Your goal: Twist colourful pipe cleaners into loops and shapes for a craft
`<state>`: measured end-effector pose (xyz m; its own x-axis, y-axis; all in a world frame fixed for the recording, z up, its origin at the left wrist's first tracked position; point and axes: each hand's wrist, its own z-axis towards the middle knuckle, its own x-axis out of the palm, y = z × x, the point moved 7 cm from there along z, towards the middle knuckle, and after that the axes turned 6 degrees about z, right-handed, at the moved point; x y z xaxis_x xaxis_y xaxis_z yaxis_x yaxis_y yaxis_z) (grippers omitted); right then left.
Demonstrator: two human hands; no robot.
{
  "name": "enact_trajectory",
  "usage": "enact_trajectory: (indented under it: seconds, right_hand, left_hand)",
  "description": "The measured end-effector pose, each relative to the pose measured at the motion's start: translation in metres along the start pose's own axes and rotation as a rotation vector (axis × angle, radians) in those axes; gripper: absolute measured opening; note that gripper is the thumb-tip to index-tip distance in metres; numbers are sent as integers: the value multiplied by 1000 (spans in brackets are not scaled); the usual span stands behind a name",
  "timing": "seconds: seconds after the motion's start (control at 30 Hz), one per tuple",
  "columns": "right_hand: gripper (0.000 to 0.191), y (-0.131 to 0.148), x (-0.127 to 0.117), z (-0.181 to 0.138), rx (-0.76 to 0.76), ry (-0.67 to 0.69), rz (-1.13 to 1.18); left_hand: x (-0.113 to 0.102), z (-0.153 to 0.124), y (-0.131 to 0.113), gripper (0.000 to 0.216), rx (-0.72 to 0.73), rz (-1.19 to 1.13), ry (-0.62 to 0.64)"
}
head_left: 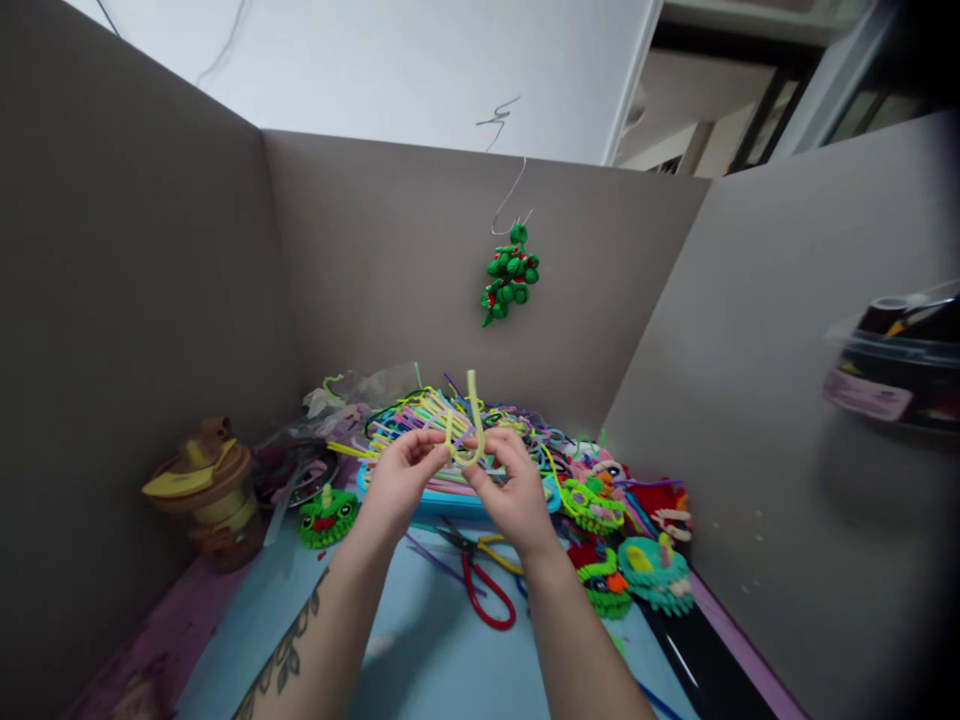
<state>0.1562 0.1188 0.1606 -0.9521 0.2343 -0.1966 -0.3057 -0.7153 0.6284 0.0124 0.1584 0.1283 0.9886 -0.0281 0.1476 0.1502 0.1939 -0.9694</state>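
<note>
A pale yellow pipe cleaner (473,400) is bent into a loop, one end standing upright. My left hand (409,475) pinches it on the left side of the bend. On its right side, my right hand (510,485) is closed on it with thumb and fingers. Both hands are raised above the blue work surface (442,660), in front of a blue tray (450,503) heaped with many-coloured pipe cleaners (409,425). Below my hands lie red-handled scissors (487,595) and a yellow-handled tool (499,553), partly hidden by my right hand.
At left are a green fuzzy figure (328,515) and a brown cup (221,490). Several fuzzy figures sit at right, including a teal one (656,573). A green bundle (512,275) hangs from a wire before the grey back panel (375,250). A container (900,360) hangs on the right panel.
</note>
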Motion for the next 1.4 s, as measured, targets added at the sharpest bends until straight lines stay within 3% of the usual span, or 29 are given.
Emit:
enact_trajectory:
  seconds: [0.37, 0.6, 0.77, 0.9, 1.03, 1.4]
  right_hand:
    - [7, -5, 4, 0, 26, 38, -17]
    - [13, -23, 3, -2, 197, -46, 76]
    - [8, -36, 9, -4, 319, 27, 63]
    - [13, -44, 11, -6, 345, 56, 134]
    - [18, -56, 10, -8, 382, -32, 202]
    - [16, -27, 7, -6, 244, -150, 95]
  left_hand:
    - [10, -2, 0, 21, 18, 71, 98]
    - [15, -9, -11, 11, 101, 284, 228]
    - [11, -7, -9, 13, 146, 349, 268]
    - [6, -4, -10, 20, 174, 403, 220]
    - [-7, -1, -19, 16, 237, 504, 5]
    - [12, -6, -1, 35, 42, 26, 41]
